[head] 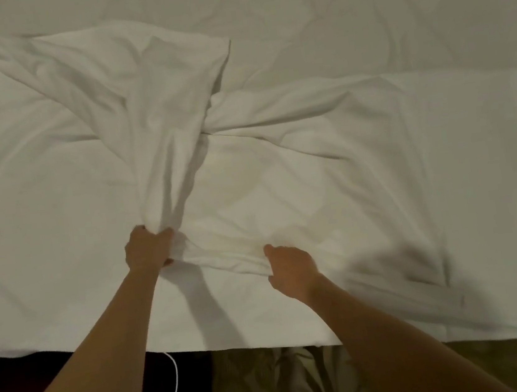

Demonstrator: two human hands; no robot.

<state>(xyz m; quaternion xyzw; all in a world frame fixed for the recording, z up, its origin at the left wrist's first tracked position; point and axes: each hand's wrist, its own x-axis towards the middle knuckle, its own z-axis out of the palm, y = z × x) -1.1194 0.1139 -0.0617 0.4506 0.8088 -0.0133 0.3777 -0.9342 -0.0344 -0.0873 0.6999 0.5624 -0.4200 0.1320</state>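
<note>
We're mid-straightening: the crumpled white fabric sheet [156, 117] lies on the white bed [391, 16], running from centre to 11 o'clock. Our left hand [149, 246] has its fingers clenched round a gathered bunch. Our right hand [290, 270] pinches the near fold at 6 o'clock. Next, probably: pull both grips apart and taut.

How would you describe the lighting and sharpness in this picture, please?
Head view: dim, warm light, no glare; slightly soft throughout; the left hand and right hand, both gripping the sheet, throw dark shadows rightward onto it.
</note>
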